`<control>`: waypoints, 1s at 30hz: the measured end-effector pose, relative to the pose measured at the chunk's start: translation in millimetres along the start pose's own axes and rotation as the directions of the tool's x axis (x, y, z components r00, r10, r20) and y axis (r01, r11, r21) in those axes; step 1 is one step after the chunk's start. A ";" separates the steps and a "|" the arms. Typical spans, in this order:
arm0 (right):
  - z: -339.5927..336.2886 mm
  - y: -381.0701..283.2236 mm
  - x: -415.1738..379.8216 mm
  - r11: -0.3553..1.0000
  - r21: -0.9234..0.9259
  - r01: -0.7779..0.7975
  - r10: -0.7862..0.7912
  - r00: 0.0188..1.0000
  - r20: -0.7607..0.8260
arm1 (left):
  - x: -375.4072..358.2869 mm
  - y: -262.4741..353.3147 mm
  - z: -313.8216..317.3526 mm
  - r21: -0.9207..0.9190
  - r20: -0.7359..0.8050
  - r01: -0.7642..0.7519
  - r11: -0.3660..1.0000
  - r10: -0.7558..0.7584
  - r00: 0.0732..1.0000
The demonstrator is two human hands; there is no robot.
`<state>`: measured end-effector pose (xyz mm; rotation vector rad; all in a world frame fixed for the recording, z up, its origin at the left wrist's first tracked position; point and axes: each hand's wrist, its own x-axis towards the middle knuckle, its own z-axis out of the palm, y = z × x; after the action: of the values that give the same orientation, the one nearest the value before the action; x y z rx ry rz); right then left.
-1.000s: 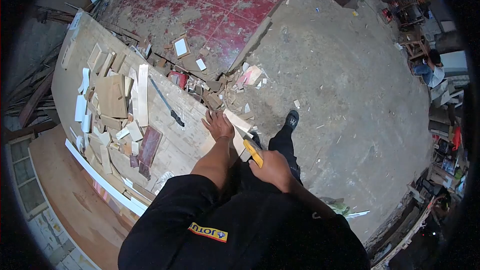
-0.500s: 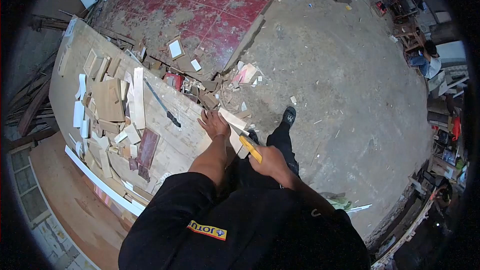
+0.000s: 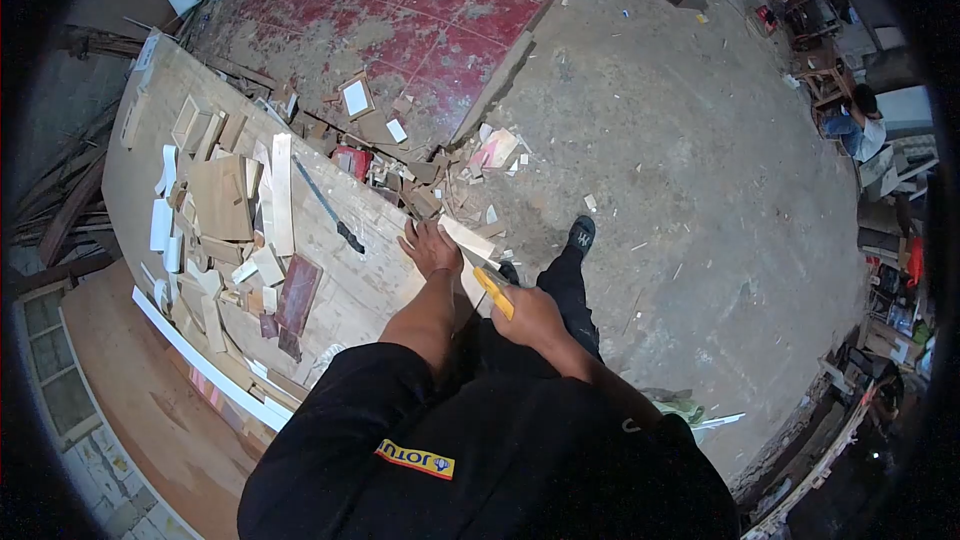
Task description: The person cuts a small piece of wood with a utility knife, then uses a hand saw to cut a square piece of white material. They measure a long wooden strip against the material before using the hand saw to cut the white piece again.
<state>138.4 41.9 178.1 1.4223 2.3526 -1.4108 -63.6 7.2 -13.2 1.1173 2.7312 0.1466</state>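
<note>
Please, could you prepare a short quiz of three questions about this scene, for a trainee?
1. What does the bare right hand hold?
A) a white plastic bottle
B) a yellow-handled, metal-bladed saw
C) a red cloth

2. True or false: the bare left hand rests palm down.

3. Fill in: the long, thin, black-handled tool lies on the pale wooden ____.

Key:
1. B
2. True
3. worktop

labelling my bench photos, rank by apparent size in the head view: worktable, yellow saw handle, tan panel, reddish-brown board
Largest to smallest:
worktable
tan panel
reddish-brown board
yellow saw handle
</note>
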 end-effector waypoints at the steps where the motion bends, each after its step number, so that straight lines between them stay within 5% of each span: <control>1: 3.4 4.2 0.6 1.000 0.008 0.002 -0.002 1.000 0.007 | -0.5 -0.9 -1.3 -0.001 0.000 -0.003 1.000 0.003 1.000; 8: -50.7 -31.5 -31.9 0.998 -0.001 -0.065 0.065 0.995 0.080 | -2.4 -0.7 -0.9 -0.017 0.016 -0.001 1.000 0.002 1.000; 30: -3.3 0.2 -8.1 1.000 -0.004 -0.001 0.002 1.000 0.009 | -0.7 1.4 -2.8 -0.072 -0.019 -0.017 0.997 0.016 1.000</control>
<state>144.4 38.8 183.7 1.4132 2.3468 -1.4089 -62.8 7.6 -10.1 1.1247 2.7095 0.2573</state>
